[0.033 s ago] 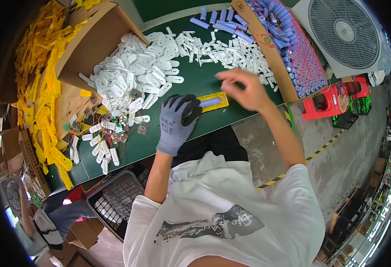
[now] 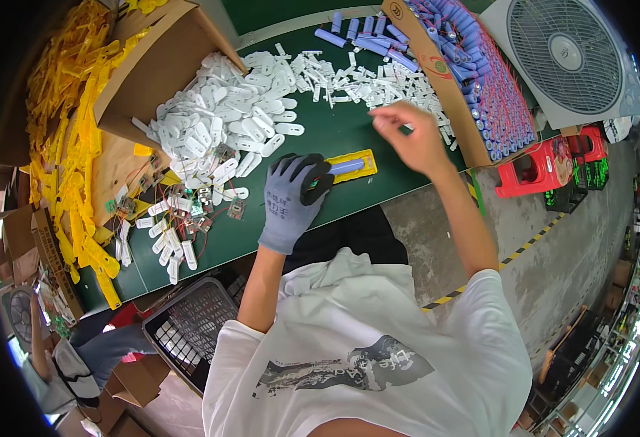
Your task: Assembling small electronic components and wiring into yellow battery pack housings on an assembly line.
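My left hand (image 2: 291, 198), in a grey glove with dark fingertips, grips the left end of a yellow plastic casing (image 2: 369, 170) at the table's front edge. In that casing lies a purple cylindrical battery cell (image 2: 347, 166); its left end is hidden by my fingers. Bare, my right hand (image 2: 416, 138) is raised above and to the right of the casing, apart from it. Its thumb and forefinger come together in a pinch. Anything between those fingertips is too small to make out.
Heaped white plastic covers (image 2: 218, 116) and small white parts (image 2: 364, 84) lie beyond my hands. Wired circuit boards (image 2: 202, 200) and yellow casings (image 2: 80, 197) are at left. A cardboard box of battery cells (image 2: 480, 109) stands right, beside a fan (image 2: 564, 54). A person (image 2: 72, 371) sits lower left.
My right hand has shifted slightly to the right, away from the yellow casing. My left hand keeps its grip on the casing.
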Demonstrator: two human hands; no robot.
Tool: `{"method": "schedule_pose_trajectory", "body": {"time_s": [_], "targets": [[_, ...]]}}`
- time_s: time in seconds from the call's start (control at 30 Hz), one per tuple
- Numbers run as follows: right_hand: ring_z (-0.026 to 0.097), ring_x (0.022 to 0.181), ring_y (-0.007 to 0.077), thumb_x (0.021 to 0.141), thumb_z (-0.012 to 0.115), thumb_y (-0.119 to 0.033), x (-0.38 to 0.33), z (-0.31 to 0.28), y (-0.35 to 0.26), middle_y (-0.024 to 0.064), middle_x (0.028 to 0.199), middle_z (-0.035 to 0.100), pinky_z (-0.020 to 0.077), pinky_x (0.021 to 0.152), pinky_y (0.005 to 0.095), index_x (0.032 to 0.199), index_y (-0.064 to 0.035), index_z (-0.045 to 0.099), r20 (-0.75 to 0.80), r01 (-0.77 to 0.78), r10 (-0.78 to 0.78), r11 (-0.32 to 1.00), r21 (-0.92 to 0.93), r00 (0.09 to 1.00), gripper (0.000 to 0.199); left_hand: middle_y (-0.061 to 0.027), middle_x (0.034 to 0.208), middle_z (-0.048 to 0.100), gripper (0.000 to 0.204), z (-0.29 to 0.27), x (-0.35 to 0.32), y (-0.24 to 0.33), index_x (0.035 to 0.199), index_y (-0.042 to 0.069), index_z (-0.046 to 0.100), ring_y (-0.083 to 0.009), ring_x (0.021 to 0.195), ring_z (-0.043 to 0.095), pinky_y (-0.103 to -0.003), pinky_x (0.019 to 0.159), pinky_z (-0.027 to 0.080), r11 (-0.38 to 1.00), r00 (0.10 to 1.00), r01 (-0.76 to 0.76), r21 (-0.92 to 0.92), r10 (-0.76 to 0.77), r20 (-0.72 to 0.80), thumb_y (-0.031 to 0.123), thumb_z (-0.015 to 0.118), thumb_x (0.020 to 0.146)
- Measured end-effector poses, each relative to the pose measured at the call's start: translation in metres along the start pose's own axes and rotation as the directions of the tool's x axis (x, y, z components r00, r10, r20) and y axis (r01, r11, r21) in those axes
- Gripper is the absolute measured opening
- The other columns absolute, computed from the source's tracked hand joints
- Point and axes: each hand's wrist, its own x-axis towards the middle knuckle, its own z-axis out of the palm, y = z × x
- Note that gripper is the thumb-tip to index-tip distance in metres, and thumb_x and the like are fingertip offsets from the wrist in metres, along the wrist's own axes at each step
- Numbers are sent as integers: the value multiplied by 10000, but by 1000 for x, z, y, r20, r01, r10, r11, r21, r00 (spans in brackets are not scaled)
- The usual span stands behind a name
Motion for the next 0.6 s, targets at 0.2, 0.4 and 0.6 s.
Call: {"method": "schedule_pose_trajectory", "body": {"time_s": [0.2,0.4,0.6], "targets": [[651,646,174,828,723,-178,10,3,17,43,880,687,504,611,306,923,-91,720,-117,-107,55,859,-500,992,129,-69,1091,661,253,1,-1,3,1001,104,677,-310,1021,592,-415,917,433,1000,1000,22,1,-22,-17,150,740,761],[650,755,229,826,717,-158,6,8,14,42,848,652,503,662,347,880,-94,735,-86,-17,-24,894,-448,996,86,-69,1087,660,263,2,-5,1,1007,105,678,-310,1030,590,-420,923,434,999,998,39,4,-39,-46,154,742,756],[650,798,209,793,747,-112,-11,12,-1,83,916,688,504,694,307,959,-62,723,-114,-163,142,965,-205,983,175,-71,1097,656,316,1,-2,-1,1013,108,679,-322,1035,584,-427,941,437,998,999,44,-44,-45,-9,147,764,712]]}}
